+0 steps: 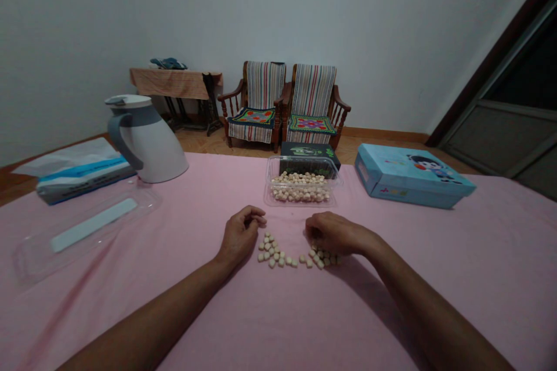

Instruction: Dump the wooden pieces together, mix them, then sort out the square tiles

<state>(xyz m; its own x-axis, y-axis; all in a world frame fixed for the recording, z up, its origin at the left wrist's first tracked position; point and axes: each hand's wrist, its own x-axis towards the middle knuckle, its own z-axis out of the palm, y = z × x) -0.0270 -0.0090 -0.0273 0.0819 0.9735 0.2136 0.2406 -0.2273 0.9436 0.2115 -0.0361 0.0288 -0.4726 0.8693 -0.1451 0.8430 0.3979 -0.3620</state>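
Note:
Small cream-coloured pieces lie on the pink cloth, spread in a curved band with a cluster at each end. My left hand rests beside the left cluster, its fingers loosely curled and apart, with nothing seen in them. Over the right cluster is my right hand, fingers bent down and closed; what they hold, if anything, is hidden. Beyond both hands stands a clear plastic container holding many more of the same pieces.
A grey and white jug, a blue tissue pack and a clear lid are on the left. Behind the container sits a dark box; a light blue box is at the right. Two chairs stand beyond the table.

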